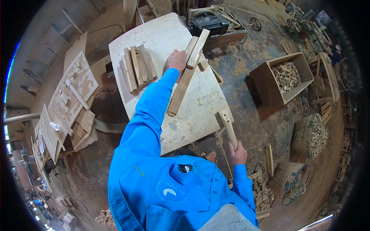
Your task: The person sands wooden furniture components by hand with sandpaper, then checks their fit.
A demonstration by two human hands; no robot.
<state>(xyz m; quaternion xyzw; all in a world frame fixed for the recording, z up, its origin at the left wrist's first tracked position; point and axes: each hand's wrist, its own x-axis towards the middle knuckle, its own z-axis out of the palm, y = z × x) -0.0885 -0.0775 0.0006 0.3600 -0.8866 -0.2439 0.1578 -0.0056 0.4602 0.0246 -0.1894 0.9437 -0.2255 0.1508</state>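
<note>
On the pale worktable (200, 115), my left hand (177, 61) reaches forward with fingers curled against the side of a short wooden strip (191, 47). Its fingertips are partly hidden. Beside that strip lies a lighter wooden piece (199, 48), resting across a longer brown wooden bar (181, 92). My right hand (238, 153), low at the table's right edge, is closed round the near end of a wooden stick (229, 129). The stick's far end reaches over the table corner. Left of my left forearm, several wooden strips (138, 65) lie side by side.
A black motor (208, 24) sits beyond the table's far edge. To the right stand a wooden box (271, 79) of offcuts and two woven baskets (304, 134) with scraps. Stacked wood pieces (262, 190) lie near my right elbow. At left are scrap-covered boards (79, 82).
</note>
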